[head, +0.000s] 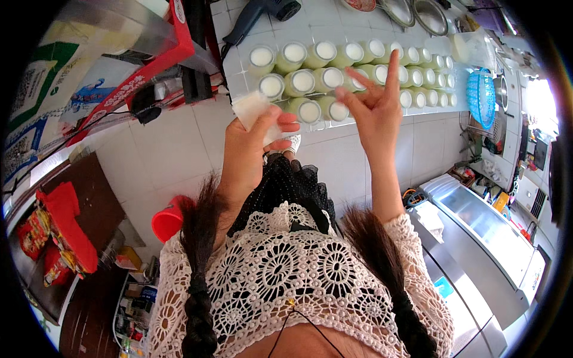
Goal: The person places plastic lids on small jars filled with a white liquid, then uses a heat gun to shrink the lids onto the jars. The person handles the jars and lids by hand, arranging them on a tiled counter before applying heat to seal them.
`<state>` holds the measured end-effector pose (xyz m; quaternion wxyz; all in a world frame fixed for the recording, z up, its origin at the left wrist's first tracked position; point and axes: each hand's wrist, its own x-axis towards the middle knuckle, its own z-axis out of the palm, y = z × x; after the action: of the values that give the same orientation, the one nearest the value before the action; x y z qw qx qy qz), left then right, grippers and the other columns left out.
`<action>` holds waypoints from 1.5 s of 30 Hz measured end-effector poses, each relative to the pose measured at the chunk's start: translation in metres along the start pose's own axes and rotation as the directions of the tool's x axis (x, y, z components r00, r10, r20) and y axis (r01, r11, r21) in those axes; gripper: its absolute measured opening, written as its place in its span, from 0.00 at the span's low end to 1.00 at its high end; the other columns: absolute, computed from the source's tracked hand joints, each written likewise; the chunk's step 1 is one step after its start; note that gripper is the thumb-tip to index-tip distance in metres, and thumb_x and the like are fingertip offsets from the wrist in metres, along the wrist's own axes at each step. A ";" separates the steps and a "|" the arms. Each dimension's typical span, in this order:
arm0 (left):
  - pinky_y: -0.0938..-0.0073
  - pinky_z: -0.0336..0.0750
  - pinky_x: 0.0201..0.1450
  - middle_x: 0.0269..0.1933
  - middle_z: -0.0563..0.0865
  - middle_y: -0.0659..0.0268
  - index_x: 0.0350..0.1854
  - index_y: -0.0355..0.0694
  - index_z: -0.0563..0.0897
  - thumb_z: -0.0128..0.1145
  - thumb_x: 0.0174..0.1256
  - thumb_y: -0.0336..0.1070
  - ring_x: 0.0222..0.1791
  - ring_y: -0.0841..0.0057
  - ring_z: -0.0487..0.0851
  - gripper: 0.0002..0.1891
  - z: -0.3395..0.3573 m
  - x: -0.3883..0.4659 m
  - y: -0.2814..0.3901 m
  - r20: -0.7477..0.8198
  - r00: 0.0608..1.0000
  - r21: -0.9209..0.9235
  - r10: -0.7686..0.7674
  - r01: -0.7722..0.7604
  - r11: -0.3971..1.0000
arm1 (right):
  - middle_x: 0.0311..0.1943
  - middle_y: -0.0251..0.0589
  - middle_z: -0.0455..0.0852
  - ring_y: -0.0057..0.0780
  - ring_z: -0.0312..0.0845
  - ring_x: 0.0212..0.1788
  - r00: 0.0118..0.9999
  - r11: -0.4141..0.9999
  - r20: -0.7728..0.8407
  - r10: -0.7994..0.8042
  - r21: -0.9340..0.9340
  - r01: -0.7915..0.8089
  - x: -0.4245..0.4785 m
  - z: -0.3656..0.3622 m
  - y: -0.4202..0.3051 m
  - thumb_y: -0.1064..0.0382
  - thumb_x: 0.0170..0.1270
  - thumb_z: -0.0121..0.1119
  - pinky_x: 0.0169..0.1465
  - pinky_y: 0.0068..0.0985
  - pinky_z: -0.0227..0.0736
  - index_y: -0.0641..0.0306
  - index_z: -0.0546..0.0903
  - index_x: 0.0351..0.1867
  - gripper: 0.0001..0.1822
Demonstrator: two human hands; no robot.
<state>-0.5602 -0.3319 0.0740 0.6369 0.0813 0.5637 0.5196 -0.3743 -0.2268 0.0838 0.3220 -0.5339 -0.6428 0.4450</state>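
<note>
My left hand (255, 134) grips a stack of thin white sheets (250, 107) between thumb and fingers, at the near left corner of a white tiled counter (244, 38). Several clear cups (309, 112) stand upright there in three long rows. They look pale green at the sides and have round white tops. Over the right part of the nearer rows hovers my right hand (380, 103), its fingers spread and nothing visible in them. It hides some of the cups behind it. Whether any fingertip touches a cup, I cannot tell.
A hair dryer (262, 18) lies at the counter's far left. Metal bowls (429, 18) sit at the far right, and a blue plastic basket (481, 98) stands at the right end. A red bucket (168, 221) is on the floor at left; a glass-topped freezer (488, 223) is at right.
</note>
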 end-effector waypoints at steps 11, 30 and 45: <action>0.70 0.87 0.44 0.53 0.89 0.55 0.60 0.36 0.79 0.60 0.76 0.42 0.51 0.64 0.90 0.18 -0.004 -0.005 0.002 0.141 0.990 0.002 0.009 -0.010 1.000 | 0.45 0.35 0.93 0.40 0.87 0.44 0.942 0.826 -0.039 -0.333 -0.493 0.272 0.068 0.030 0.033 0.57 0.59 0.76 0.54 0.34 0.76 0.57 0.62 0.79 0.48; 0.78 0.85 0.36 0.49 0.91 0.61 0.54 0.36 0.84 0.66 0.73 0.38 0.49 0.74 0.90 0.15 -0.001 0.001 -0.012 0.073 0.992 0.016 0.104 -0.106 0.994 | 0.59 0.46 0.87 0.30 0.91 0.41 0.696 0.619 0.707 0.128 0.492 -0.613 -0.030 -0.008 -0.026 0.72 0.74 0.57 0.34 0.17 0.78 0.57 0.42 0.84 0.46; 0.82 0.81 0.30 0.39 0.90 0.69 0.46 0.38 0.86 0.69 0.67 0.37 0.35 0.81 0.88 0.11 0.004 0.002 -0.025 0.113 0.993 0.219 -0.027 0.002 0.976 | 0.49 0.50 0.92 0.37 0.86 0.49 0.828 0.949 0.531 -0.179 0.317 0.002 -0.045 -0.018 0.004 0.81 0.55 0.48 0.60 0.30 0.73 0.68 0.33 0.83 0.55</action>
<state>-0.5427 -0.3399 0.0569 0.6594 0.1767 0.5802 0.4442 -0.3468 -0.2661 0.0903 0.2213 -0.2953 -0.6572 0.6572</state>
